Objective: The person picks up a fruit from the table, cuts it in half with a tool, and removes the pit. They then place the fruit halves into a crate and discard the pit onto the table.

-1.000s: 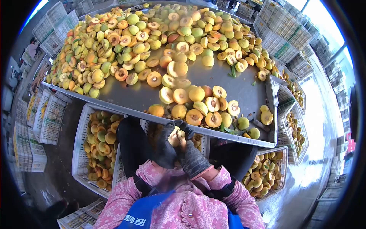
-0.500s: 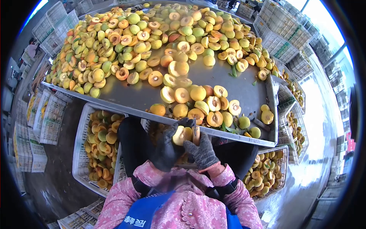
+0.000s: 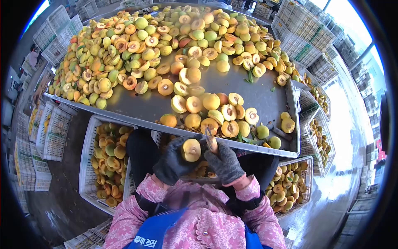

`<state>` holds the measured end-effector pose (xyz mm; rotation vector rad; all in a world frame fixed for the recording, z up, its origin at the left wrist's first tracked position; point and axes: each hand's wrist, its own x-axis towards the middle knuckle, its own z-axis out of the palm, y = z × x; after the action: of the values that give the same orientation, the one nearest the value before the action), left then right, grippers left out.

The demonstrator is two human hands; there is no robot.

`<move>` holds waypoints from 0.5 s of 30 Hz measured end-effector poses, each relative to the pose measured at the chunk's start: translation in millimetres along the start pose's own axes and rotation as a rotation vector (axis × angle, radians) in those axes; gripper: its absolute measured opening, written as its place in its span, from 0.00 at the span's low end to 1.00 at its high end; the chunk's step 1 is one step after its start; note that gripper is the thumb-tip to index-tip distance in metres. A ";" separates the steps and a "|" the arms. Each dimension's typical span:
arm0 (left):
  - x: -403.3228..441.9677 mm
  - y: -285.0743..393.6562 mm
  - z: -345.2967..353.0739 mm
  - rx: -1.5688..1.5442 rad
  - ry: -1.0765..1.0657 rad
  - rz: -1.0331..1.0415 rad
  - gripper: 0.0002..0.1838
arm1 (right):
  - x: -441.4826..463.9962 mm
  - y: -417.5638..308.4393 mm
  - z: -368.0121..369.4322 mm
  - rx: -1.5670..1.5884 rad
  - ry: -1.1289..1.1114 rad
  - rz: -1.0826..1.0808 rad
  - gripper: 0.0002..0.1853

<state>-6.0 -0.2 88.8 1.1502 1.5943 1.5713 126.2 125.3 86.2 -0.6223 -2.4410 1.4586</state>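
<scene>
My left hand (image 3: 173,161), in a dark grey glove, is closed round a halved yellow peach (image 3: 191,150) whose cut face with a brown centre points up. In my right hand (image 3: 226,166), also gloved, is a small wooden-handled knife (image 3: 212,145) with a thin, curved metal end pointing up towards the table edge. Both hands are side by side over my lap, the knife a little apart from the peach half. Just beyond them, a loose group of cut peaches (image 3: 193,104) lies on the metal table (image 3: 137,101).
A large heap of halved peaches (image 3: 124,54) covers the table's far side. Crates of peaches stand at my left (image 3: 85,166) and right (image 3: 310,182). The table's raised metal rim (image 3: 265,150) runs before my knees. Stacked crates (image 3: 304,31) stand beyond.
My hands have moved apart slightly; the peach half has turned its cut face up, away from the knife. The view has shifted a little.
</scene>
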 end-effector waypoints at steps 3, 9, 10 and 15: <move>-3.0 -2.4 7.1 -0.350 0.188 -0.153 0.21 | -24.6 -0.2 5.7 0.196 -0.053 0.040 0.13; 3.7 -13.3 23.3 -1.375 0.267 -0.402 0.22 | -39.8 -17.4 11.2 0.136 -0.186 0.113 0.08; 3.3 -12.9 24.6 -1.265 0.249 -0.362 0.22 | -39.8 -19.2 9.7 0.096 -0.189 0.072 0.09; -6.6 -13.5 24.9 -0.774 0.157 -0.127 0.22 | -41.5 -12.0 19.7 0.139 -0.090 0.040 0.12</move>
<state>16.8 6.3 71.9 0.5021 0.9493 1.9607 152.1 85.5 88.1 -0.5912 -2.3791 1.6904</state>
